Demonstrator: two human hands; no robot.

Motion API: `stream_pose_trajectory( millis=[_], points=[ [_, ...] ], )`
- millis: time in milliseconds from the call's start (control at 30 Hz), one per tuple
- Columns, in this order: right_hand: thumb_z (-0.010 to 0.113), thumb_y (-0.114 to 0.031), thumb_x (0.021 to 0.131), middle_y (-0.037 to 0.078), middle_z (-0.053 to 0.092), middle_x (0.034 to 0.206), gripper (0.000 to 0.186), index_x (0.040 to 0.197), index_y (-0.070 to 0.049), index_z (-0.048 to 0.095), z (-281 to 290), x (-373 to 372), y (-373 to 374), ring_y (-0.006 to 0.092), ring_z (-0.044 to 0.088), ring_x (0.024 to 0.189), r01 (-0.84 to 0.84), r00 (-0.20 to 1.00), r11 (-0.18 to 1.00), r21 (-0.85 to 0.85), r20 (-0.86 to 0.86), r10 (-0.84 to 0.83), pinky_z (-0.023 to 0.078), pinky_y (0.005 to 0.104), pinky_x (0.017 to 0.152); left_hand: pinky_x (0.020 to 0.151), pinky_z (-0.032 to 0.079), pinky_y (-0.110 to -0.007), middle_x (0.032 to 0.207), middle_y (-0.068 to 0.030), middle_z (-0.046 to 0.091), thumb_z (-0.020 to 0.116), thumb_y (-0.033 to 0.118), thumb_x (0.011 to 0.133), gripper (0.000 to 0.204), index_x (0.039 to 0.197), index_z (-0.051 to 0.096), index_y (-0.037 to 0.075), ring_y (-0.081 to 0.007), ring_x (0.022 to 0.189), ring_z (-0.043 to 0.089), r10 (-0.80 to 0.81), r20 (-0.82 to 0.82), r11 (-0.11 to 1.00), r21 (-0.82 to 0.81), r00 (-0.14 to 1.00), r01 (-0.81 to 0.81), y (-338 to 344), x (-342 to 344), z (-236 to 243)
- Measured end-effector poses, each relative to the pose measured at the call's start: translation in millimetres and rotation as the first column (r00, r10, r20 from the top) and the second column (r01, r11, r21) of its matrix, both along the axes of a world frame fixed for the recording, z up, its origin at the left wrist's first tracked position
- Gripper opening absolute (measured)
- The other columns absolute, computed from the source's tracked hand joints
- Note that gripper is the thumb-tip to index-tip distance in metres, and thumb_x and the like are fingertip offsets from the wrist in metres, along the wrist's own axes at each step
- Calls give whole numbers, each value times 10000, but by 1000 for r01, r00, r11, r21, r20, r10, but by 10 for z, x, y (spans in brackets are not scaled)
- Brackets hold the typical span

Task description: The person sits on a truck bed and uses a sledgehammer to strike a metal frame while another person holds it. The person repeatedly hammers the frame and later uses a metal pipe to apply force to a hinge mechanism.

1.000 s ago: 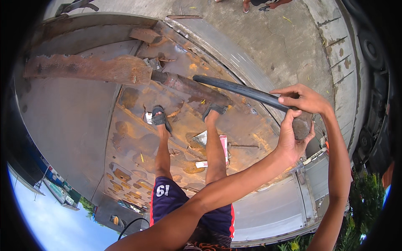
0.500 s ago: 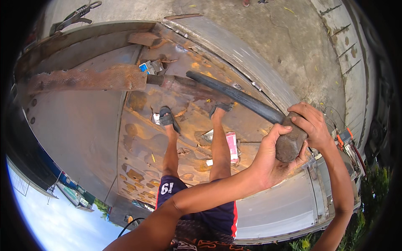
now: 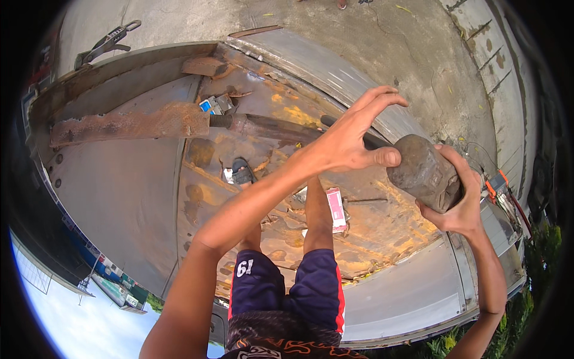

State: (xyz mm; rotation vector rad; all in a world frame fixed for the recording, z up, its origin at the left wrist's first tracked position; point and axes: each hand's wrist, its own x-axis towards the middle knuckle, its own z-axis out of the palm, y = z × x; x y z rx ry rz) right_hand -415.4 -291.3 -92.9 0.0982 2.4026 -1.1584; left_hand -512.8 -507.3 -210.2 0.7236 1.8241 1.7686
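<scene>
A sledgehammer with a heavy, worn grey-brown head is held up at the right, its dark handle slanting away to the upper left. My right hand is wrapped round the far side of the head, thumb underneath. Beside it, my left hand has its fingers stretched apart over the handle, and its thumb points at the head. Whether that thumb touches the metal, I cannot tell. Part of the handle is hidden behind the left hand.
I stand on a rusty steel truck bed with raised side walls. A rusty beam with a threaded end crosses the left side. Near my feet lies a pink and white box; a blue and grey box lies farther off. Concrete ground spreads beyond.
My left hand has come off the hammer head and moved up and left, fingers opening. The right hand has shifted lower round the head, which now tilts more toward me.
</scene>
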Motion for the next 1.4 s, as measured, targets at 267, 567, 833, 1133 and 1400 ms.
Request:
stream_pose_trajectory(
  millis=[267,567,833,1133,1400],
  points=[
    [790,-429,567,164,613,1247,943,1363,11,544,-1054,-722,558,287,600,1143,137,977,981,-135,-143,-156,429,366,1018,715,475,-357,866,-139,660,126,967,755,1202,1117,631,-62,-219,806,617,-422,636,906,270,646,327,453,-506,-661],
    [775,-25,552,125,629,1162,887,1386,-38,472,-2132,-1828,858,255,581,1092,111,912,829,-548,388,134,477,376,939,655,425,-302,795,-70,585,-3,1015,643,1342,1171,617,-53,-202,723,548,-127,753,983,11,645,182,688,-986,-1370],
    [577,-717,870,64,700,1004,727,1225,-84,631,-2851,-1686,243,169,671,839,394,891,725,-564,427,-152,553,338,720,550,403,-273,665,-19,514,0,1035,623,1306,1021,663,-18,-164,589,504,-10,781,972,-138,624,188,380,-913,-1795],
    [571,-696,869,109,685,1142,781,1236,-14,668,-2531,-1429,-104,202,635,1005,153,975,916,-371,210,-77,487,347,879,584,407,-315,679,-6,472,445,885,799,847,879,590,54,-146,606,467,63,427,912,-392,902,122,221,-400,-1778],
    [526,-822,807,145,680,1160,900,1107,0,734,-2388,-1503,-361,225,620,1041,215,972,976,-40,102,-210,467,372,887,740,494,-393,844,-177,654,553,807,804,865,933,660,-41,-267,821,643,118,181,879,-476,976,-18,177,-393,-1720]
  ],
)
